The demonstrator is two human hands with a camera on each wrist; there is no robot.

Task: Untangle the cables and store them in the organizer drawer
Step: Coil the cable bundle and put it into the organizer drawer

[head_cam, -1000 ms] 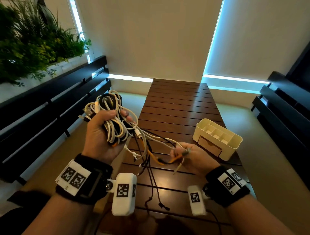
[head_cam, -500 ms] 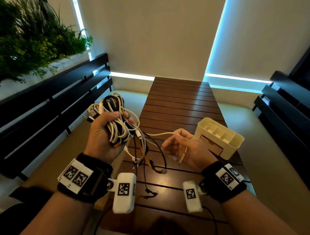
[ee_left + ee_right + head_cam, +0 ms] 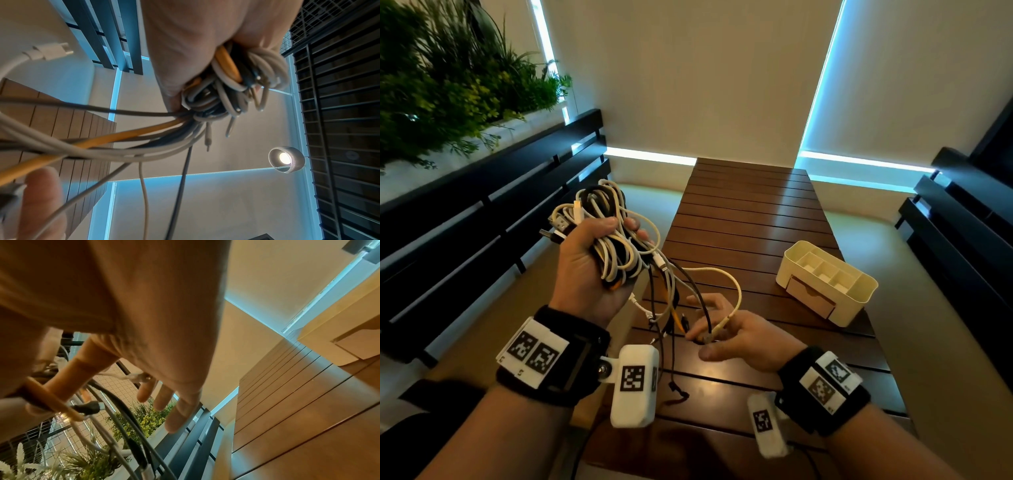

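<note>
Your right hand (image 3: 736, 337) dropped nearer, now pinching a cream plug (image 3: 723, 323).
Left hand (image 3: 589, 267) grips the bundle (image 3: 616, 246), anchoring it while you tease ends free.

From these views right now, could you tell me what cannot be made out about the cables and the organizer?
- Cable bundle, head view: the left hand covers its core, so the cable count is unknown.
- Organizer drawer: closed, contents hidden.
- Right hand pinch: the plugs there are too small to identify.
</note>
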